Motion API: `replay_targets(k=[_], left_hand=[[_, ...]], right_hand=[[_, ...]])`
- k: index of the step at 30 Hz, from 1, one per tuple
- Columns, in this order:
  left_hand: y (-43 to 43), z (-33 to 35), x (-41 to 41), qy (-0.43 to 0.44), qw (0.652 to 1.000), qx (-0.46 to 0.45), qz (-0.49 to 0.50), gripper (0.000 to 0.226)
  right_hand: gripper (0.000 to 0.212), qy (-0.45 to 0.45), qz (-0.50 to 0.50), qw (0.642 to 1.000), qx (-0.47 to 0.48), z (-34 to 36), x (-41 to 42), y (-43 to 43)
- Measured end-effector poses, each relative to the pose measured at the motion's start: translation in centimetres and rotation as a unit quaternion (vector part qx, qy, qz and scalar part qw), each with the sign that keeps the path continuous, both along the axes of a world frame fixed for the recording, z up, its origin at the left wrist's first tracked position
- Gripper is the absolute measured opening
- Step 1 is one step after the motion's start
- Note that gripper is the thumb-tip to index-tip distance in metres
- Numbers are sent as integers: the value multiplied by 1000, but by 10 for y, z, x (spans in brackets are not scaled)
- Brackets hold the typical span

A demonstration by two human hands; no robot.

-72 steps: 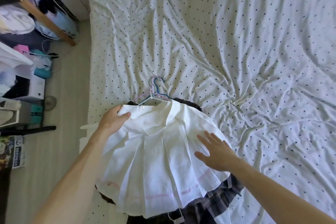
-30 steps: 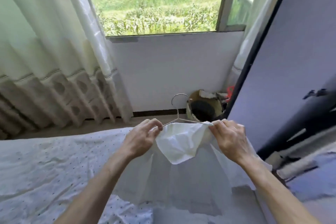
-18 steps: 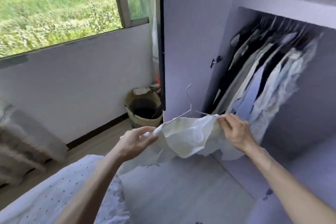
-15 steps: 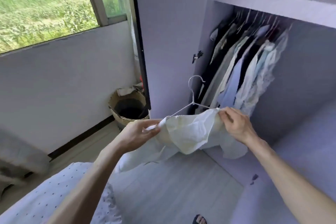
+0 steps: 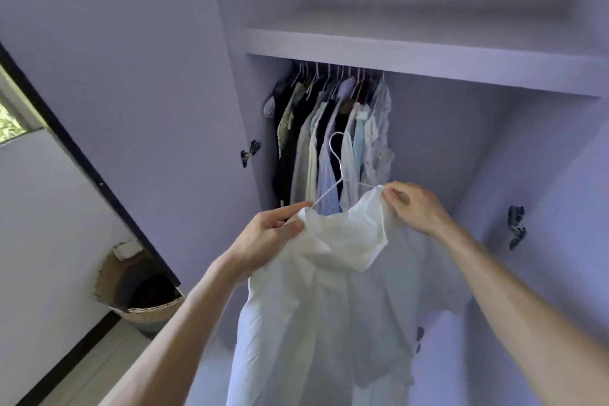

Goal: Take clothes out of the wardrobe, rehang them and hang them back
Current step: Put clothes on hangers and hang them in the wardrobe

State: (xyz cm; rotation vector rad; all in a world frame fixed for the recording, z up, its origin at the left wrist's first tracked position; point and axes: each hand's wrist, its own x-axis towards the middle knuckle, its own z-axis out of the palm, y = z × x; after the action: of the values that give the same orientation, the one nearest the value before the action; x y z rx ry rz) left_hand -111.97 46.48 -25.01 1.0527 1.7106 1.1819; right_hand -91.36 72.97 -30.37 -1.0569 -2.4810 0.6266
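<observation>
Both hands hold a white garment [image 5: 329, 306] up on a white hanger [image 5: 336, 171] before the open wardrobe [image 5: 428, 53]. The left hand [image 5: 267, 237] pinches 1 shoulder, the right hand [image 5: 412, 204] the other. Clothes [image 5: 329, 128] hang bunched inside; a basket [image 5: 141, 293] sits lower left.

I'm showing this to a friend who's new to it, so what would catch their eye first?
A white garment on a wire hanger, held up mid-frame, left hand and right hand pinching a shoulder each. Behind it, a packed row of clothes hangs at the left of the wardrobe, under a shelf. A woven basket stands low left.
</observation>
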Motion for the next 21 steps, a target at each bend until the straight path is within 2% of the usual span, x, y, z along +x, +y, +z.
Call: replay_targets(k=[3, 5, 7, 9, 11, 14, 16, 19, 21], left_hand=[[54, -2, 9, 43, 999, 10, -9, 34], [91, -11, 18, 74, 997, 10, -13, 35], [128, -22, 29, 92, 996, 9, -12, 36], [162, -30, 39, 111, 994, 7, -11, 39], [192, -33, 48, 114, 993, 7, -15, 42], [234, -36, 51, 120, 993, 11, 3, 44], [261, -38, 50, 116, 993, 24, 13, 44], [296, -43, 46, 113, 992, 46, 27, 43], [319, -48, 48, 120, 990, 59, 44, 43]], right_hand=[[33, 34, -54, 997, 35, 18, -3, 43], [37, 75, -107, 985, 108, 38, -3, 66], [39, 128, -173, 947, 236, 68, -3, 86], [43, 165, -242, 883, 366, 103, -4, 108], [50, 137, -280, 852, 420, 129, -4, 129], [52, 39, -280, 869, 407, 146, 0, 165], [48, 28, -267, 859, 437, 143, 4, 181], [38, 48, -282, 787, 546, 132, 3, 195], [33, 56, -300, 754, 581, 125, 1, 203]])
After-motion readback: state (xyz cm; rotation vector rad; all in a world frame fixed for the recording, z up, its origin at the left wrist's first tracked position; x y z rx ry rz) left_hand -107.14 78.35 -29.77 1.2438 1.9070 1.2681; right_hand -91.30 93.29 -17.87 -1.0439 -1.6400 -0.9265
